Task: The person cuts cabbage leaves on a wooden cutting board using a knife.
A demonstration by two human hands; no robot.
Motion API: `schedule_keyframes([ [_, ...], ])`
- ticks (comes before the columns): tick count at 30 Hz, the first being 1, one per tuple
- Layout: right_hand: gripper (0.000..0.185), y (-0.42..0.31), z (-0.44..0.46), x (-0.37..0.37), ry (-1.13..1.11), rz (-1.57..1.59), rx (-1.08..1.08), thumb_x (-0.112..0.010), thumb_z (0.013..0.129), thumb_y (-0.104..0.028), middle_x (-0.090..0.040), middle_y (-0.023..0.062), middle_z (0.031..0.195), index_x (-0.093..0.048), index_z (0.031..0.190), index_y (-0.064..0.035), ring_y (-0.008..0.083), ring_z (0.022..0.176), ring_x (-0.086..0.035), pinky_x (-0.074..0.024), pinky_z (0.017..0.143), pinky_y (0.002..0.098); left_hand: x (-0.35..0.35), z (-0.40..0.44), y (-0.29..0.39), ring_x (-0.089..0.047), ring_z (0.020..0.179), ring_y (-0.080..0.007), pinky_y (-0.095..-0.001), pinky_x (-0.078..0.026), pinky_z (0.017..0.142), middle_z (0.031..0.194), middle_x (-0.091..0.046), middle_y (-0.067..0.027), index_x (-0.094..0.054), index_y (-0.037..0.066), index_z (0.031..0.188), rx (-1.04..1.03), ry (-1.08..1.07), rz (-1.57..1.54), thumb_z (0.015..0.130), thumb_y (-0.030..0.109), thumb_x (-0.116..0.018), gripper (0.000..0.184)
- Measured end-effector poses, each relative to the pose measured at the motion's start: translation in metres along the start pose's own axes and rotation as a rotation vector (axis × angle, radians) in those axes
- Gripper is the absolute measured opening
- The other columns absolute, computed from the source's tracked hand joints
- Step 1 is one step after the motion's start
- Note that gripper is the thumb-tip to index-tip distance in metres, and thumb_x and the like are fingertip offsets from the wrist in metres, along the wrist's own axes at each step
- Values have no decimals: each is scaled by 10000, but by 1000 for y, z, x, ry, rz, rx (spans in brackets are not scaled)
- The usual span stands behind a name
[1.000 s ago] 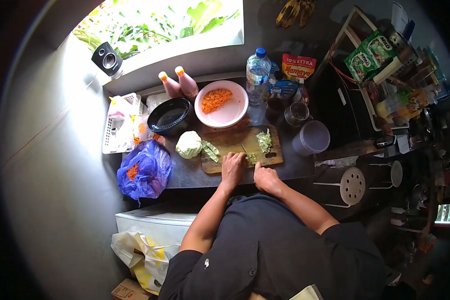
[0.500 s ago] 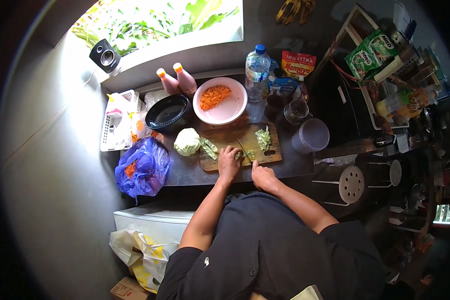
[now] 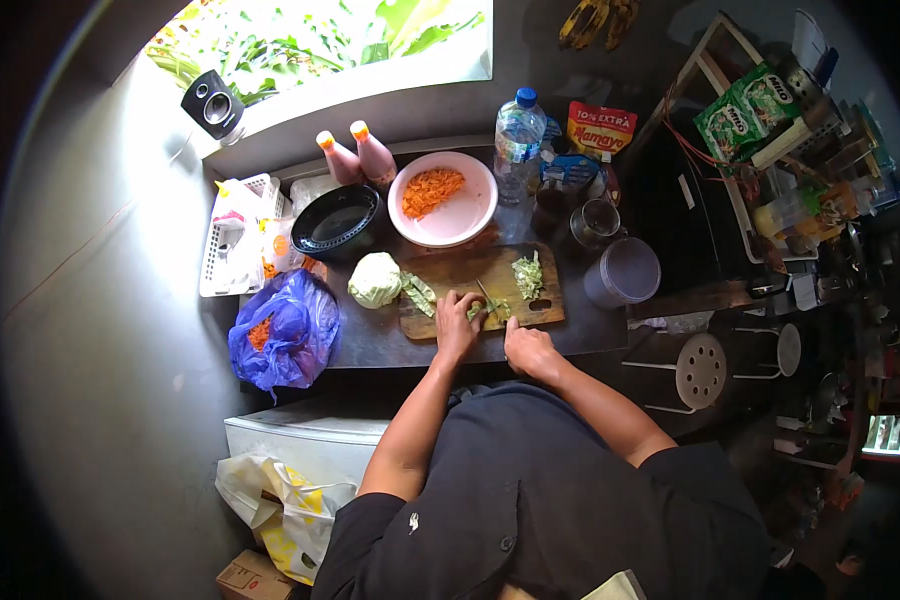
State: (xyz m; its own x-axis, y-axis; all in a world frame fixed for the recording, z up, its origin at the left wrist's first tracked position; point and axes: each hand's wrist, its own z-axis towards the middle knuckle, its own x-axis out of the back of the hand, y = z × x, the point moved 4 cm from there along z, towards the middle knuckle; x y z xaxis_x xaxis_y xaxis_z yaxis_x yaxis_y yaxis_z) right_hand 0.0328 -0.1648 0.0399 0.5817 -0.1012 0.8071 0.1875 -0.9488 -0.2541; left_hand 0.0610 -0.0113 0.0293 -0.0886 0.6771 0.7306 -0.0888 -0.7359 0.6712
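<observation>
nearest is the dark shirt [image 3: 560, 460], the forearms reaching out over it to the table's near edge. the right hand [image 3: 533, 350] is closed, apparently round the knife's hidden handle, with the index finger reaching forward. the left hand [image 3: 458, 328] is half curled, fingertips down on some greens [image 3: 476, 312]; whether it pinches or only presses them, i cannot tell.

the knife [image 3: 486, 294] slants away from the body and leftward over the board [image 3: 450, 266], its long axis crossing the gap between the hands. the greens lie on the blade's left, right by the left fingertips; a few loose bits [image 3: 502, 309] lie on its right.

farther up the board, a chopped heap [image 3: 528, 277] sits at the right end, beyond the right hand. a leaf strip [image 3: 419, 295] lies at the left end, nearer the left hand, beside the cabbage [image 3: 375, 280]. beyond the board stand a black tub [image 3: 336, 222] and a pink bowl [image 3: 470, 222] holding shredded carrot [image 3: 432, 191].
</observation>
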Motion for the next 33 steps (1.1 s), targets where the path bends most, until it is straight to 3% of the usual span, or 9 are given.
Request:
schedule_keyframes([
  [9, 472, 3, 4, -6, -14, 28, -22, -662, 813, -71, -708, 270, 1011, -415, 1199, 46, 394, 975, -705, -567, 822, 471, -4, 0, -5, -527, 982, -313, -429, -440, 875, 980, -561, -103, -720, 174, 1012, 21, -3, -24, 769, 189, -789, 253],
  [17, 395, 1, -7, -12, -77, -39, -18, -562, 884, -83, -711, 259, 1012, -389, 1215, 43, 397, 970, -704, -561, 830, 482, -3, 1, -4, -521, 984, -314, -428, -435, 870, 976, -562, -100, -716, 160, 1003, 18, 13, -13, 772, 190, -793, 245],
  [27, 352, -5, -17, 2, -96, 0, -36, -536, 893, -75, -707, 275, 1005, -409, 1197, 49, 400, 967, -705, -562, 815, 488, -5, 0, -8, -528, 957, -308, -421, -435, 862, 960, -574, -88, -714, 155, 996, -13, 36, -39, 768, 186, -796, 244],
  [33, 354, -5, 8, 5, 19, 2, 16, -534, 893, -76, -713, 268, 975, -419, 1198, 63, 390, 928, -714, -567, 782, 493, -5, 0, -9, -531, 952, -300, -413, -442, 855, 947, -583, -83, -709, 143, 988, 8, 23, -34, 764, 183, -799, 245],
])
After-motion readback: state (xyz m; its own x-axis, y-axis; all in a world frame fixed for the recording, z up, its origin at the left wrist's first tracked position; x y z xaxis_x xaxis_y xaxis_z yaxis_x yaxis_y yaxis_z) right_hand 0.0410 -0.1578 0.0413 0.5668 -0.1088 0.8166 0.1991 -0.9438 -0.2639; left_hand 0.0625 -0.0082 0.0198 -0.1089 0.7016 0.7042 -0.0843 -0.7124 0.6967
